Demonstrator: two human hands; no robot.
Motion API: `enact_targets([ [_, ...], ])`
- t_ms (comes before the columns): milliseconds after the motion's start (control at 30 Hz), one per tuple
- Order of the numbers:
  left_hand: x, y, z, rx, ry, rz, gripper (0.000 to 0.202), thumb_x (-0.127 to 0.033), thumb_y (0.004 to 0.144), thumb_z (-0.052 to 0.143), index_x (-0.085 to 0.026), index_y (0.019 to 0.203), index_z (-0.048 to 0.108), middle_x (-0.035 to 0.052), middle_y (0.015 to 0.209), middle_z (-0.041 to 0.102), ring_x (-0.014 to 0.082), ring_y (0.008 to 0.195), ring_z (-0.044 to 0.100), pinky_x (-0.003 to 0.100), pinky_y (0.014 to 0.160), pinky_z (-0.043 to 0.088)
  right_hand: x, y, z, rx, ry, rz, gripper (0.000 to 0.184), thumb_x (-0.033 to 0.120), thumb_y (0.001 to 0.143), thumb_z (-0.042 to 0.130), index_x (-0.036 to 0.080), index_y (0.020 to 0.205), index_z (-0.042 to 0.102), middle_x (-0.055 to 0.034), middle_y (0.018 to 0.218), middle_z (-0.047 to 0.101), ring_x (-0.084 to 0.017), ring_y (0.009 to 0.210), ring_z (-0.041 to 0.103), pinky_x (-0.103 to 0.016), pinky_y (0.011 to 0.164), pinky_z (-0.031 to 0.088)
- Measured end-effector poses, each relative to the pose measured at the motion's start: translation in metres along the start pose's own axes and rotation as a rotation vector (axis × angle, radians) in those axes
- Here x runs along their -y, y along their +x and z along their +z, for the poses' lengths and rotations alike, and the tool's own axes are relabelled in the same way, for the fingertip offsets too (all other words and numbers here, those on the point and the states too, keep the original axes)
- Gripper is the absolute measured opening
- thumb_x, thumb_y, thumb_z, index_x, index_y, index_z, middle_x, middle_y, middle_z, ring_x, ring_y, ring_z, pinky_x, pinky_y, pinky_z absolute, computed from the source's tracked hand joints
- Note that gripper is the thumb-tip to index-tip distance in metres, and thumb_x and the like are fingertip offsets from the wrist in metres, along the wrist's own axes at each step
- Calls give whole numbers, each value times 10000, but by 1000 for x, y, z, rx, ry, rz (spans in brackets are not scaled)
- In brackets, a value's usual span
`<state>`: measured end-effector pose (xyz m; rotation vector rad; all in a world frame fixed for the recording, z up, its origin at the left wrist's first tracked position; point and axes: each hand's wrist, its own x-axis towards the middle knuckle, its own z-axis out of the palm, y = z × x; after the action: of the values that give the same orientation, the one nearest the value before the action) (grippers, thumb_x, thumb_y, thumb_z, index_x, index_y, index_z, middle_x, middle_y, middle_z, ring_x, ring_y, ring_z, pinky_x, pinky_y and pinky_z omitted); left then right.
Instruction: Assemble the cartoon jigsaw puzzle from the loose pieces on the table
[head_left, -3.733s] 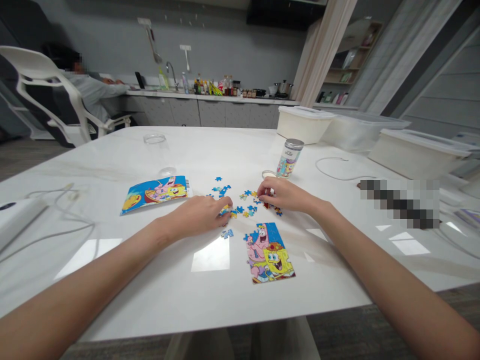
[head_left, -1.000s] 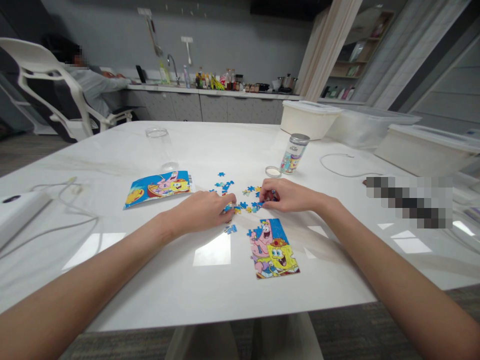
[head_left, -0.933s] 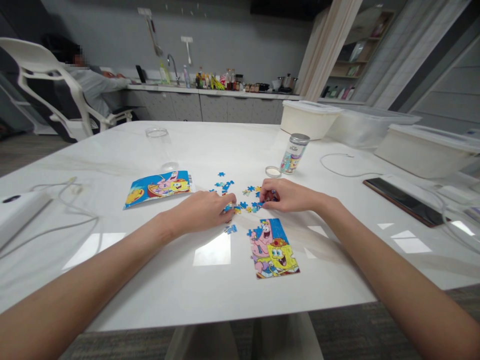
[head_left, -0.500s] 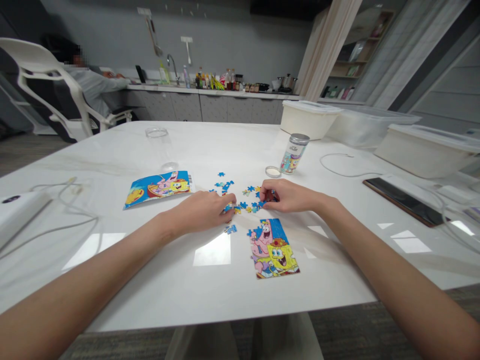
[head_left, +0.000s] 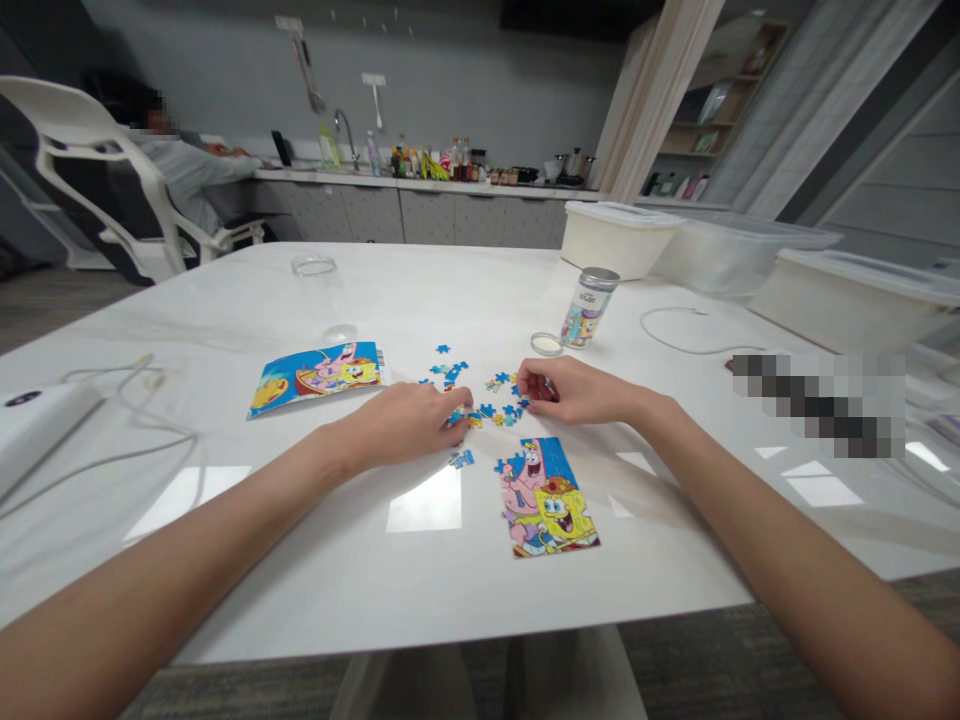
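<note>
Loose jigsaw puzzle pieces [head_left: 487,410], mostly blue and yellow, lie scattered between my hands. My left hand [head_left: 424,420] rests at the left side of the pile, thumb and index finger apart around some pieces. On the right, my right hand [head_left: 562,390] has its fingers curled in a pinch on a puzzle piece, mostly hidden by the fingers. Nearer to me lies a partly joined puzzle [head_left: 551,500] with a pink starfish and a yellow sponge character; its upper left edge is uneven. A picture sheet [head_left: 319,377] with similar characters lies beyond my left forearm.
A printed can [head_left: 590,308] stands behind my right hand, beside a round lid [head_left: 546,344]. A clear jar [head_left: 315,290] is farther left. Lidded bins [head_left: 619,240], a cable [head_left: 675,345] and a white device [head_left: 49,430] sit around the table. A person [head_left: 191,175] sits at the far left.
My right hand's fingers have shifted slightly, and the piece in them shows blue where it looked dark reddish before. My left hand stays in place.
</note>
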<state>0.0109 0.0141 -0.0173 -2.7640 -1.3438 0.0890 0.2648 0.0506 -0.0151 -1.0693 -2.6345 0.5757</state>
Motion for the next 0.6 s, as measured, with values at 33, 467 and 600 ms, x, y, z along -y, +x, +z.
enact_targets([
  [33, 0, 0, 0, 1, 1, -2, 353, -357, 936, 370, -225, 1183, 584, 56, 645, 673, 236, 610, 638, 308, 565, 391, 0, 0, 0, 1, 1, -2, 125, 180, 750, 599, 195, 848, 523, 0, 722, 579, -130, 632, 512, -268, 587, 406],
  [467, 4, 1, 5, -28, -47, 3, 349, -381, 936, 364, -219, 1144, 592, 64, 653, 672, 244, 623, 651, 309, 569, 431, -8, 6, -3, -274, -175, 19, 74, 224, 862, 541, 192, 866, 608, -58, 920, 604, -171, 818, 563, -308, 759, 440],
  [600, 7, 2, 8, -37, -81, 17, 348, -380, 946, 334, -231, 1113, 601, 61, 670, 681, 239, 618, 653, 299, 557, 425, -29, -23, -49, -460, -332, 574, 188, 287, 889, 494, 193, 987, 624, -66, 1015, 671, -189, 885, 606, -291, 794, 440],
])
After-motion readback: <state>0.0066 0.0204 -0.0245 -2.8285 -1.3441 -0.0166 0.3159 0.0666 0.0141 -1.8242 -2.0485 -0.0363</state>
